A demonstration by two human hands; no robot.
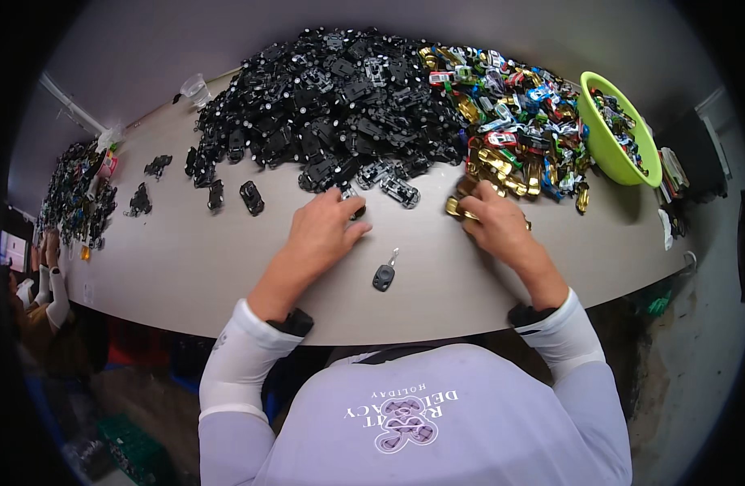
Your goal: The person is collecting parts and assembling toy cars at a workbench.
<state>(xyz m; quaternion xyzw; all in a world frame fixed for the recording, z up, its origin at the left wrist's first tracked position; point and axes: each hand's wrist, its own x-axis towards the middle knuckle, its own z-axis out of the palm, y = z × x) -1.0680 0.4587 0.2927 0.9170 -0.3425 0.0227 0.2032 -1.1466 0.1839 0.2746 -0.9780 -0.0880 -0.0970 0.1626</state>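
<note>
My left hand (324, 225) is at the near edge of a big heap of black toy car chassis (332, 105). Its fingers are curled on a dark chassis (358, 212), which they partly hide. Over to the right, my right hand (500, 220) has its fingers closed on a gold toy car body (455, 206) beside the pile of colourful toy car bodies (510, 130). Between my forearms lies a car key (384, 275) with a black head. A grey-and-black chassis (400, 193) rests between the two hands, touching neither.
A lime green basin (623, 158) holding more toy cars tilts at the right. Loose black chassis (251, 198) lie left of the heap. A clear plastic cup (196, 91) stands at the back left. Another person's hands (52, 247) are by a further pile at the far left.
</note>
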